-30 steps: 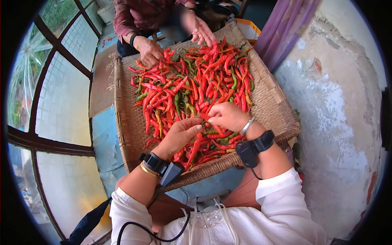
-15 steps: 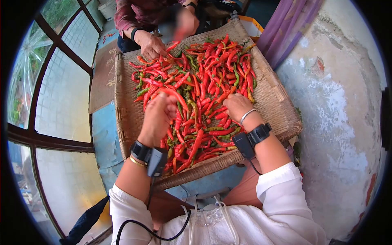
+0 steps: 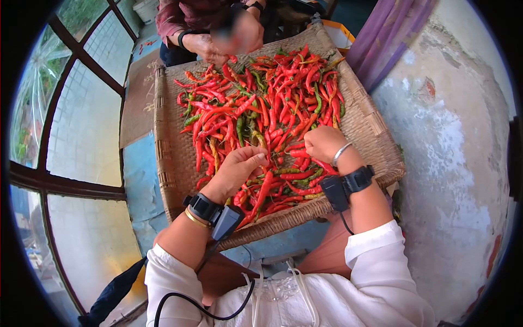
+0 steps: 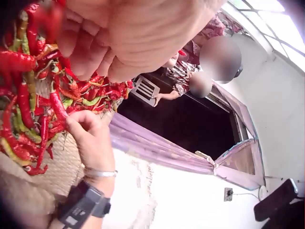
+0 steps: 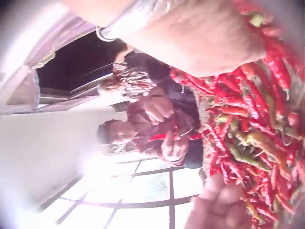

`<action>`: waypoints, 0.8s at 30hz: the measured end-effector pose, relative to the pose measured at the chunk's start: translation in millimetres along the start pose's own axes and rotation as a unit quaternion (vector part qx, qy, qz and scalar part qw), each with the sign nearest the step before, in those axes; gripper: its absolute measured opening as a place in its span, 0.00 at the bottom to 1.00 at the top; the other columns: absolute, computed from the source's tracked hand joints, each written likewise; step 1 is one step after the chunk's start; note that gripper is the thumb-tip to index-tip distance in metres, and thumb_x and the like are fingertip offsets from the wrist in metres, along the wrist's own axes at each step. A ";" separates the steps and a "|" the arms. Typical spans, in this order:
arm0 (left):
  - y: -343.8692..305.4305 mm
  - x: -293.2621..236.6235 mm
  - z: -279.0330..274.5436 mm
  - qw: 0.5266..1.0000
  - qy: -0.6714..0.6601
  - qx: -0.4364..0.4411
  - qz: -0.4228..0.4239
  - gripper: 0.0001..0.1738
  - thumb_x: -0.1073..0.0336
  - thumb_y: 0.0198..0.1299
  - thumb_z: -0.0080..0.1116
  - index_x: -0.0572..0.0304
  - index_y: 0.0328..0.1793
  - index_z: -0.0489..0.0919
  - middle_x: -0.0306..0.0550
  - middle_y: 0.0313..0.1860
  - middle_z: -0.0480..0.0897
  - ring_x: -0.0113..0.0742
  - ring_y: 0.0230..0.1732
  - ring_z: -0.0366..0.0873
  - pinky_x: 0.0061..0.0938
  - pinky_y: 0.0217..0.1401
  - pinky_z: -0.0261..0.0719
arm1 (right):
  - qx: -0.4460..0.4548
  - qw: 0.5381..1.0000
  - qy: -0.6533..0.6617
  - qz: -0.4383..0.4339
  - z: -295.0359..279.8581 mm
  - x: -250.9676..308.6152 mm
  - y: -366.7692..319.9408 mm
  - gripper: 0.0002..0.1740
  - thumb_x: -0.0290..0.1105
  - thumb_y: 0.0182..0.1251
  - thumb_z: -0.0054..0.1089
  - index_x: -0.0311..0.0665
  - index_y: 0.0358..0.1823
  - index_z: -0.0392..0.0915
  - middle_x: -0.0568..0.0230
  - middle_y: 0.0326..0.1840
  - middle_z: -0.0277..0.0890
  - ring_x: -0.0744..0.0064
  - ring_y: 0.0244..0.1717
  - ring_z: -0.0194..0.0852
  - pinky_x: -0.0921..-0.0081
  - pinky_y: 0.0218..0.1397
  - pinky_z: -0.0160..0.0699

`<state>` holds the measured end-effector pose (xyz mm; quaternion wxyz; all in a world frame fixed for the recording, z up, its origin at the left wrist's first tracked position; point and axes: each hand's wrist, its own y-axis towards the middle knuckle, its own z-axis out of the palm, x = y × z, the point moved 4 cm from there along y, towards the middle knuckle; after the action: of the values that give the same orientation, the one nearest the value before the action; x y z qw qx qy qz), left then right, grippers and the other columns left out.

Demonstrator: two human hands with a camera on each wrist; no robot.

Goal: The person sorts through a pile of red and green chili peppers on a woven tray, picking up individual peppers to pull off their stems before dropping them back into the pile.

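Red chilies (image 3: 261, 193), with some green and yellowish ones, cover a large woven tray (image 3: 368, 133). My left hand (image 3: 234, 171) is over the near-middle of the pile with its fingers curled and thumb near the index finger; whether it pinches anything cannot be told. To its right, my right hand (image 3: 327, 146) is low over the chilies, back upward, its fingertips hidden from the head view. In the left wrist view, that right hand (image 4: 93, 145) pinches a red chili (image 4: 58, 106) between thumb and index finger.
Across the tray, another person's hands (image 3: 210, 48) are at its far edge. Framed windows (image 3: 81, 131) stand at the left; a purple curtain (image 3: 387, 43) and peeling wall (image 3: 441, 141) are at the right. A dark cable (image 3: 204, 313) crosses my lap.
My left hand has come back right and nearer from the left of the pile, where it carried a long red chili. My right hand has shifted slightly right. The other person's hands have drawn together.
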<state>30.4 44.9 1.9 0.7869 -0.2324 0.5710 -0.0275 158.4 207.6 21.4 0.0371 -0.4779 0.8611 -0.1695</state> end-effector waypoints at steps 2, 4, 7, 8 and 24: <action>1.6 6.5 1.5 0.998 0.051 0.009 -0.034 0.13 0.61 0.61 0.48 0.58 0.48 0.73 0.35 0.31 0.78 0.18 0.27 0.71 0.13 0.30 0.69 | -0.031 0.987 0.136 -0.077 -12.2 -2.7 -8.0 0.08 0.31 0.49 0.50 0.35 0.24 0.76 0.52 0.24 0.75 0.50 0.29 0.72 0.63 0.35 0.72; 0.4 8.9 7.5 0.993 0.098 0.049 -0.051 0.13 0.60 0.61 0.48 0.59 0.47 0.73 0.35 0.31 0.78 0.18 0.27 0.71 0.13 0.30 0.68 | -0.041 0.981 0.161 -0.097 -24.6 0.1 -14.4 0.07 0.30 0.48 0.50 0.34 0.24 0.75 0.56 0.22 0.75 0.58 0.26 0.74 0.68 0.30 0.71; -9.7 7.7 22.9 0.991 0.087 0.083 -0.056 0.13 0.59 0.60 0.49 0.60 0.45 0.74 0.34 0.30 0.77 0.18 0.25 0.70 0.13 0.28 0.69 | -0.001 0.907 0.402 -0.127 -30.5 15.5 -20.9 0.04 0.26 0.54 0.52 0.32 0.29 0.74 0.71 0.20 0.72 0.85 0.23 0.68 0.85 0.26 0.68; -11.7 5.5 26.5 0.996 0.029 0.077 -0.044 0.14 0.58 0.60 0.50 0.60 0.44 0.74 0.34 0.29 0.77 0.19 0.24 0.69 0.14 0.27 0.70 | 0.033 0.861 0.495 -0.117 -24.0 25.5 -21.9 0.05 0.26 0.55 0.52 0.33 0.31 0.74 0.71 0.22 0.72 0.85 0.23 0.68 0.87 0.27 0.68; 6.0 -37.1 -55.9 0.903 -0.345 -0.172 0.188 0.09 0.62 0.59 0.51 0.59 0.41 0.70 0.41 0.35 0.77 0.26 0.33 0.76 0.19 0.35 0.76 | -0.093 0.994 0.033 -0.042 32.7 -8.8 33.5 0.16 0.29 0.46 0.59 0.41 0.40 0.72 0.57 0.42 0.65 0.55 0.53 0.59 0.63 0.53 0.64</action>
<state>-34.8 43.0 18.9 0.8730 -0.2470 0.2929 0.3017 143.4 222.8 -21.1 -0.0432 -0.5089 0.8532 -0.1059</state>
